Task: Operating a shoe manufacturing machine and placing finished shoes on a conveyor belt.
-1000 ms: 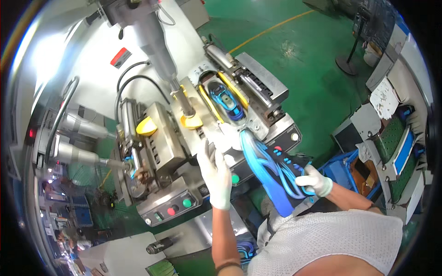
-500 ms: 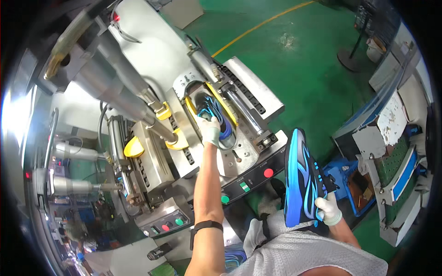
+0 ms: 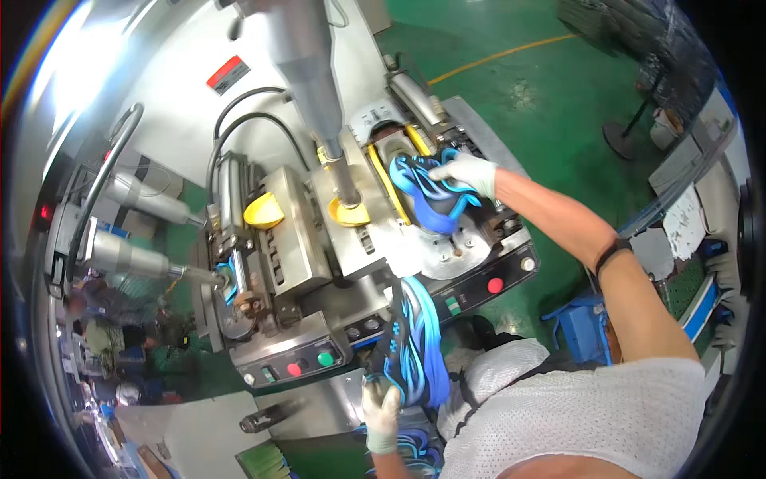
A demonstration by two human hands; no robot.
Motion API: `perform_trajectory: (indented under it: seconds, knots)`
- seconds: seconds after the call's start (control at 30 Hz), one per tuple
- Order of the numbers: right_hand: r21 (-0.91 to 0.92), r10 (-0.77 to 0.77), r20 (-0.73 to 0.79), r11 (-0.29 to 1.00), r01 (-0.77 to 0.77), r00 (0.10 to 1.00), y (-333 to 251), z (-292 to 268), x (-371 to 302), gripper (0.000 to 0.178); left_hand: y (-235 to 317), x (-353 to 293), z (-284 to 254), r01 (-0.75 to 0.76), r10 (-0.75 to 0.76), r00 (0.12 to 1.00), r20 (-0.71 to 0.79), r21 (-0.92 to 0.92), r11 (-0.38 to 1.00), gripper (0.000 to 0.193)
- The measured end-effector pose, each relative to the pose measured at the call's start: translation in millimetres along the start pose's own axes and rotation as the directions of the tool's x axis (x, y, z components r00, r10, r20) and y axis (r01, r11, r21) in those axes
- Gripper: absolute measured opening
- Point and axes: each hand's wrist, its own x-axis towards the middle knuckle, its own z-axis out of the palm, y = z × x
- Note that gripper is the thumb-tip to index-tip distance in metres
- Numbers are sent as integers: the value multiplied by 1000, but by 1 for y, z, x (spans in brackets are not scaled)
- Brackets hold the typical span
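My left hand, in a white glove, is closed on one end of a blue and black sneaker, which hangs in front of the machine with its striped side toward me. My right hand, also gloved, grips a second blue and black sneaker from above. That sneaker sits tilted over the machine's right-hand station, beside its yellow-edged pads; whether it rests on the bed below cannot be made out. My right fingertips are partly hidden among its laces and upper.
Left of the right-hand station, a metal press rod comes down to a yellow pad. A control panel with a red button runs along the front. More blue shoes lie below my left hand; a blue bin stands right.
My left hand has left the station and now holds a sneaker lower down, near me. My right hand has swung from the lower right up to the station with its sneaker. The view has turned.
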Motion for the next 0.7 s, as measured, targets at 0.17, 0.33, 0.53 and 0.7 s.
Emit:
perform_trajectory:
  seconds: [0.17,0.33,0.53,0.7]
  knots:
    - [-972,-541,-232,164,-169,809,101,-11,139,41,-114,-84,-35,222,-230,950,-212,-62,973,39]
    - [-991,-407,-38,130,16,912,77,-26,133,46,-233,-111,-29,339,-262,742,-617,9,941,50]
    - [-853,-43,-57,521,-27,997,78,-41,146,30,-342,-99,9,506,-117,439,-891,137,851,89]
    - [-791,-602,410,139,596,685,154,124,-66,74,-335,-109,-2,470,-194,464,-864,55,881,95]
